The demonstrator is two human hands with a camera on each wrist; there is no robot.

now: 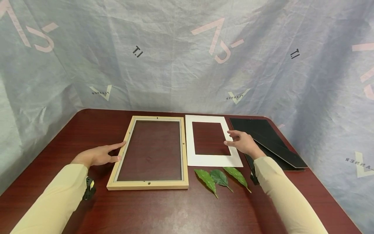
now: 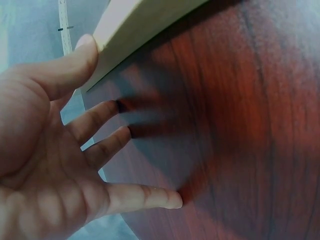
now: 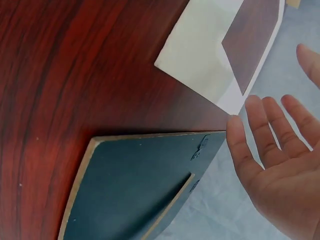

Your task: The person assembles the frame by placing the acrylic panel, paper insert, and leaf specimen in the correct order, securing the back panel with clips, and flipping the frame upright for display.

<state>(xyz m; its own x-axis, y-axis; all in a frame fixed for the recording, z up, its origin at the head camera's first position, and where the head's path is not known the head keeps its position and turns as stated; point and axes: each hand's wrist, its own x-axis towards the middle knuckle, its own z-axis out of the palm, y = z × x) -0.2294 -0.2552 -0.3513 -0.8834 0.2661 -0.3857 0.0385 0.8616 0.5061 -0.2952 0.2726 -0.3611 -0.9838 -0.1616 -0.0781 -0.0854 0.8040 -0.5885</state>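
Note:
A pale wooden picture frame lies flat on the table, with a clear pane inside it. My left hand is at its left side, thumb and index fingertips right at the edge. In the left wrist view the other fingers are spread over the tabletop beside the frame. My right hand hovers over the right border of a white mat board, fingers loosely bent and holding nothing. The right wrist view shows that hand's palm, with the mat board beyond the fingertips.
Three green leaves, a left one, a middle one and a right one, lie below the mat board. A black backing board with a hinged stand flap lies at the right. A grey printed curtain hangs behind the table.

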